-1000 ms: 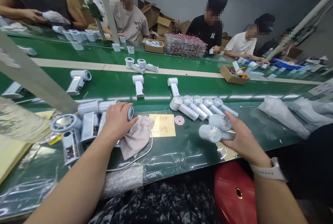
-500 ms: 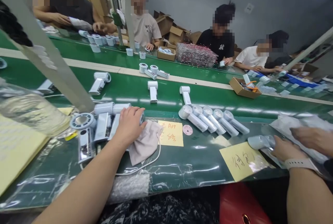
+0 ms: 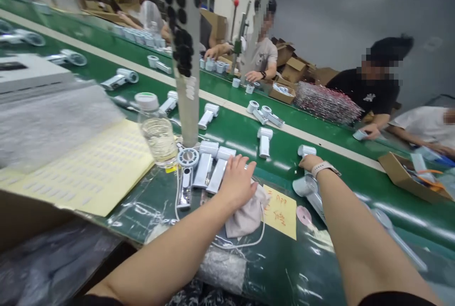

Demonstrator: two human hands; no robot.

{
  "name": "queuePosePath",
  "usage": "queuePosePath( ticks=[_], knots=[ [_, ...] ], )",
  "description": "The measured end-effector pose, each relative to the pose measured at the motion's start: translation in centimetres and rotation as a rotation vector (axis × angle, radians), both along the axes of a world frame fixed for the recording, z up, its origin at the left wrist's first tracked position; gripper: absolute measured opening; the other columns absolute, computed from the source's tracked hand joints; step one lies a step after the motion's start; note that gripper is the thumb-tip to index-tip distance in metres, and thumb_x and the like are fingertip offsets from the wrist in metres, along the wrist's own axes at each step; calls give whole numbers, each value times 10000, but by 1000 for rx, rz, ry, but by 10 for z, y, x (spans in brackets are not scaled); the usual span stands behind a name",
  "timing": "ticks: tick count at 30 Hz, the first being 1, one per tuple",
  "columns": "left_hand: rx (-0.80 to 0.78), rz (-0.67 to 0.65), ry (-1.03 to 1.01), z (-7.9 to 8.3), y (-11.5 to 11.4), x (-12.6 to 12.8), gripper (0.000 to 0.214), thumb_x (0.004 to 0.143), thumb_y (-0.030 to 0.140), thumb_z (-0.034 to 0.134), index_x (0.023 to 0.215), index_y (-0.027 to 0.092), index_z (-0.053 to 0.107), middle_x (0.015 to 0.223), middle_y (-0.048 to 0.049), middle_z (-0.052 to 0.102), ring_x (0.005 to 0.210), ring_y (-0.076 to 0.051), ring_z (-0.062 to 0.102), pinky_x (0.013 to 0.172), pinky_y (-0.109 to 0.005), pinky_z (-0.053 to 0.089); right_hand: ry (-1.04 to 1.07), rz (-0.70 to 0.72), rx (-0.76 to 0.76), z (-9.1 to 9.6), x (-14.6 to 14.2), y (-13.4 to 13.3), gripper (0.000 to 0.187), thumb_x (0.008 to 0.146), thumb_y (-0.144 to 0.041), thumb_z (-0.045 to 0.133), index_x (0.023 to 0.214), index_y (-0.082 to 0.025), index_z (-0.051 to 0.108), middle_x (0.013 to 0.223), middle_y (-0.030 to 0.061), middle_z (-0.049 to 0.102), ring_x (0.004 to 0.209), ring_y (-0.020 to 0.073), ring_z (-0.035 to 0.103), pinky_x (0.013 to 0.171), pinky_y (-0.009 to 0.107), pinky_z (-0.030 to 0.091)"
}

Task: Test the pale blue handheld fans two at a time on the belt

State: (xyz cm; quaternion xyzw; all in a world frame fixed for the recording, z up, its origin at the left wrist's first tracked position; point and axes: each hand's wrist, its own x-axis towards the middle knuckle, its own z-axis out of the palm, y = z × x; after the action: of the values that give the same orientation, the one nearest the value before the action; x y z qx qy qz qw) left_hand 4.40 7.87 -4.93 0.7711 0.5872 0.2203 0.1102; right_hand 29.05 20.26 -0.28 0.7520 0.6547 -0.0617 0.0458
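Note:
My left hand lies with fingers spread over the end of a row of white handheld fans, partly covering a pale cloth pouch with a cord. Beside it are two white fans and a fan with a round ringed head. Across the bench my right hand, with a light band on its wrist, is closed round the handle of a handheld fan on the green belt. Its fingertips are hidden. Under that forearm lie more fans, partly covered by the arm.
Near the metal post stands a clear bottle. Yellow label sheets lie at left, a handwritten yellow note at centre. More fans rest on the green belt. Co-workers sit opposite; a cardboard box is at right.
The view has swung left. My right hand has left the wrapping at the right and reached forward to a fan on the belt. My left hand stays over the fans and pouch.

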Motion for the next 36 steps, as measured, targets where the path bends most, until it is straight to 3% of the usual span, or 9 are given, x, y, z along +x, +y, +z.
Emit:
queuePosePath(
  ticks=[5,8,11,15,21,25,28,31,36],
  knots=[
    [12,10,-88,-1,-2,0,526,820,276,690,1314,133,578,1412,-178,554,1424,-365,398,1241,-569,197,7,-22,-52,-25,-84,26,343,968,-345,619,1265,-174,599,1278,103,621,1070,239,649,895,452,562],
    [31,4,-164,1,-3,0,465,831,232,656,1276,109,596,1449,-200,508,1464,-368,330,1241,-553,210,52,-33,-31,-28,-103,15,359,963,-349,626,1272,-172,592,1282,103,617,1079,245,646,899,462,559],
    [-13,-89,-670,0,-3,2,358,840,205,626,1192,141,640,1515,-189,447,1505,-343,255,1246,-535,190,156,34,-9,-12,-94,-10,293,973,-379,598,1156,-155,645,1136,82,674,953,209,668,826,401,566],
    [-292,-156,-1361,-3,-1,12,466,892,467,606,1269,194,575,1473,-202,502,1395,-367,457,1142,-600,347,326,184,63,12,-80,-67,347,949,-447,519,932,-164,721,887,61,696,829,225,651,717,329,511],
    [-644,-222,-1961,6,-6,19,515,752,578,758,1025,148,683,1047,-128,751,1123,-294,667,1032,-413,493,584,435,265,18,-89,-159,409,825,-531,660,1049,-201,751,1307,161,587,1183,378,558,980,535,450],
    [-893,-252,-1974,11,-11,12,502,799,623,681,893,130,702,790,-81,745,733,-219,716,729,-342,583,875,325,219,7,-81,-187,436,887,-571,571,1137,-242,707,1398,137,579,1276,354,537,998,518,453],
    [-923,-274,-1933,9,-10,8,519,788,644,669,881,134,699,676,-48,703,546,-184,663,526,-296,547,975,101,201,-15,-76,-190,352,946,-501,446,940,-214,649,979,112,730,895,266,683,774,404,515],
    [-907,-193,-1932,7,-5,6,475,791,600,699,875,132,702,679,-53,708,564,-187,671,536,-293,554,885,-12,216,-45,-82,-185,214,827,-370,620,697,-228,525,687,44,622,677,229,598,656,350,440],
    [-783,-165,-1935,8,-1,2,490,776,596,724,893,121,723,824,-94,761,794,-236,731,717,-322,585,956,-21,199,-63,-88,-184,215,745,-284,686,678,-238,486,675,6,559,654,197,537,632,320,411]
  ],
)
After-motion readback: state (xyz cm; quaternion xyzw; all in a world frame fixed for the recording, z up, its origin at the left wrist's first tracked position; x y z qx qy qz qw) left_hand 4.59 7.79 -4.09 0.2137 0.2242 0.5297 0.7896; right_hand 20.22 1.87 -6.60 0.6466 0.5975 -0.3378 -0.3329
